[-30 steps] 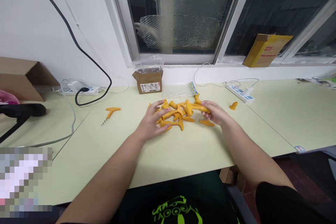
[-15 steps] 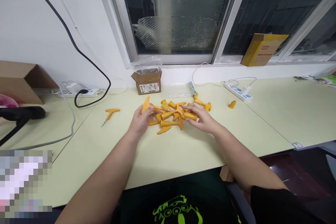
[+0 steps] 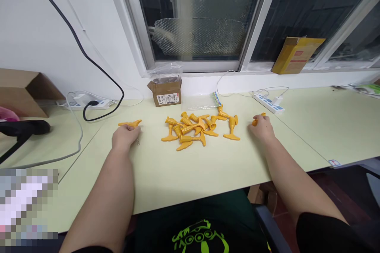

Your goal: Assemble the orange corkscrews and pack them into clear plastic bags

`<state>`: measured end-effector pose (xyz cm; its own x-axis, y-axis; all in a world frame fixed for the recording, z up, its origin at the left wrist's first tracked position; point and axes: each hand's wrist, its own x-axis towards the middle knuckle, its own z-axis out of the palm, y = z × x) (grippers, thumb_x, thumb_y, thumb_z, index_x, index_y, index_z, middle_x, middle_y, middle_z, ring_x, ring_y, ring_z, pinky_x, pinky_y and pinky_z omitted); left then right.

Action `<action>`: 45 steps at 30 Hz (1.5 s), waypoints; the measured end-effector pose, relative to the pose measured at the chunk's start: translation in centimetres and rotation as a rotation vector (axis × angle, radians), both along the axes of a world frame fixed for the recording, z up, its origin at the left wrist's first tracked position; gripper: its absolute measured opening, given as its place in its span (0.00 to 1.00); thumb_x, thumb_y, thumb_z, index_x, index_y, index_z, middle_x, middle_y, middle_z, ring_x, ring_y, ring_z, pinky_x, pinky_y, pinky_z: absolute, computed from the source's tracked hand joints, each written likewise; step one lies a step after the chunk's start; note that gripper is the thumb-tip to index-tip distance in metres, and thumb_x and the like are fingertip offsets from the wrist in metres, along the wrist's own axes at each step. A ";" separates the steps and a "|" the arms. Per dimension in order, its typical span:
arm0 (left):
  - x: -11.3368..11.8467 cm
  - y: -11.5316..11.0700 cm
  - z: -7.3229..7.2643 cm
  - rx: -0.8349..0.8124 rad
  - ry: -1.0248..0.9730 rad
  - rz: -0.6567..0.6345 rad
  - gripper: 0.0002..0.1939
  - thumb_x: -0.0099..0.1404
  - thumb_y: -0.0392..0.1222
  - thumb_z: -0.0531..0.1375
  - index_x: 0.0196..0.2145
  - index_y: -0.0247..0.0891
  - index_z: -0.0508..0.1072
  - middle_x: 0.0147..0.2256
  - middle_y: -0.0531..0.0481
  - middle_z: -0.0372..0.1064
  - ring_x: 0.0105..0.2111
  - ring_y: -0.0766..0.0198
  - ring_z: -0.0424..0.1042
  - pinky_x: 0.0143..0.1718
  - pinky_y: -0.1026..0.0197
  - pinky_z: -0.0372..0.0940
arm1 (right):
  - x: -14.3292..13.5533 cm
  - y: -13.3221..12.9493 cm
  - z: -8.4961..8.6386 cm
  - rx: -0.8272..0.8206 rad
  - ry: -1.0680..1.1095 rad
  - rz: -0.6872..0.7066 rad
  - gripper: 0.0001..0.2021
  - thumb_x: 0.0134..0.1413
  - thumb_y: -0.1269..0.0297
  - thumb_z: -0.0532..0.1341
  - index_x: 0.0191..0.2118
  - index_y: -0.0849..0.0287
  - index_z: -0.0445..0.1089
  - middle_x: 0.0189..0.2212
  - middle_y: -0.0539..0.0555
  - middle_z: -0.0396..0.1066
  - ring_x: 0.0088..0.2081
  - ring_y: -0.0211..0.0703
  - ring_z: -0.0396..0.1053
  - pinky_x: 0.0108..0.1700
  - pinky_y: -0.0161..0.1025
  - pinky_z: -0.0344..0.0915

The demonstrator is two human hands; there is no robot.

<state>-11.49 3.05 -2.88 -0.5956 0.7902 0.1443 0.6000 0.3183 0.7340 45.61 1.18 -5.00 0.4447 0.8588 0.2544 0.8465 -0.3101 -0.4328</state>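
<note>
At the left of the table, my left hand (image 3: 126, 136) is closed round the shaft area of an orange T-handled corkscrew (image 3: 130, 123), its metal spiral partly showing beside the fingers. Over on the right, my right hand (image 3: 263, 128) grips a small orange piece (image 3: 259, 119), mostly covered by the fingers. Between the hands lies a loose pile of orange T-handled tools and sleeves (image 3: 190, 128). One upright-looking T-shaped tool (image 3: 232, 129) lies at the pile's right edge, its crossbar towards me.
Behind the pile stand a small open cardboard box (image 3: 167, 94) and a clear plastic bag (image 3: 198, 102). Power strips (image 3: 268, 104) lie along the wall. A black cable hangs at the left. A yellow box (image 3: 297, 56) leans against the window.
My hands have moved apart from the pile, left hand to the corkscrew at the left, right hand to the small piece at the right. A T-shaped tool now lies at the pile's right edge.
</note>
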 end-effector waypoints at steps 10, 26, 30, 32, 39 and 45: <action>-1.8 2.0 -0.5 -0.017 0.059 -0.021 0.13 0.54 0.38 0.70 0.30 0.41 0.68 0.28 0.50 0.70 0.33 0.54 0.70 0.37 0.54 0.66 | -8.2 1.0 2.0 -0.204 -0.024 0.269 0.25 0.61 0.44 0.60 0.57 0.54 0.67 0.37 0.62 0.77 0.42 0.62 0.74 0.42 0.50 0.66; 13.9 -3.6 0.8 0.631 0.292 -1.242 0.29 0.64 0.45 0.69 0.61 0.46 0.66 0.62 0.39 0.65 0.62 0.48 0.67 0.61 0.43 0.65 | -16.0 -0.3 5.2 -0.003 1.414 0.712 0.28 0.39 0.62 0.75 0.39 0.50 0.54 0.28 0.43 0.74 0.30 0.41 0.77 0.37 0.40 0.76; 15.3 -3.4 -0.7 0.512 -0.018 -1.181 0.17 0.71 0.45 0.62 0.55 0.44 0.69 0.52 0.40 0.74 0.54 0.52 0.75 0.53 0.46 0.72 | -18.4 -0.5 4.2 -0.003 1.426 0.717 0.31 0.38 0.61 0.76 0.45 0.49 0.57 0.30 0.41 0.75 0.31 0.41 0.78 0.42 0.45 0.79; 15.2 -3.2 -0.9 0.444 -0.213 -1.099 0.13 0.71 0.48 0.62 0.50 0.42 0.70 0.45 0.42 0.76 0.48 0.54 0.78 0.47 0.51 0.74 | -18.5 -0.6 3.6 -0.096 1.354 0.803 0.29 0.41 0.58 0.76 0.47 0.51 0.63 0.31 0.45 0.76 0.33 0.43 0.79 0.44 0.47 0.78; 14.5 -2.1 0.4 0.206 -0.834 -0.736 0.28 0.58 0.53 0.72 0.48 0.43 0.64 0.34 0.52 0.75 0.28 0.63 0.76 0.30 0.60 0.71 | -17.7 -1.5 3.0 0.226 0.635 1.174 0.08 0.56 0.58 0.69 0.38 0.51 0.72 0.43 0.56 0.76 0.51 0.55 0.75 0.56 0.56 0.70; 9.4 0.5 1.2 0.251 -1.048 -0.330 0.15 0.59 0.42 0.69 0.37 0.40 0.66 0.30 0.54 0.67 0.23 0.71 0.69 0.24 0.67 0.64 | -14.4 -0.8 3.4 0.532 0.246 0.931 0.11 0.61 0.61 0.62 0.49 0.50 0.74 0.46 0.60 0.69 0.52 0.57 0.70 0.57 0.57 0.67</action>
